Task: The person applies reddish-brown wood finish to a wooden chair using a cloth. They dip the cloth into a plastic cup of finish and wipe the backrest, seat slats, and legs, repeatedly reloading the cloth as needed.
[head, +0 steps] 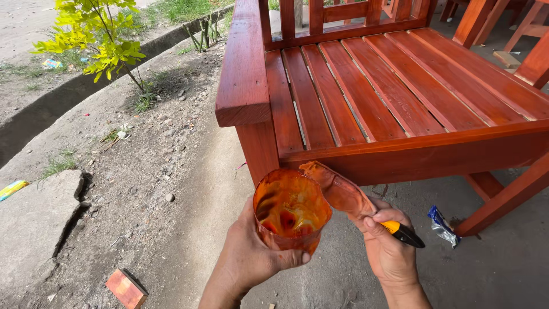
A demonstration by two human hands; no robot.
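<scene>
Left hand (251, 257) gripping a stain-coated plastic cup (290, 210), thumb on its lower wall. Right hand (389, 249) at 3 o'clock of it, closed on a yellow-and-black handled tool (404, 232) whose stained bristle end (337, 187) touches the cup rim. At 12 o'clock, a red-brown slatted wooden bench (389, 91). At 7 o'clock, a small wood block (126, 289) on bare ground. At 3 o'clock, a crumpled wrapper (443, 225).

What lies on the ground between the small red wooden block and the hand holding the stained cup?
In the head view, only bare dirt and grey pavement lie between the wooden block and the left hand gripping the stained cup.
</scene>
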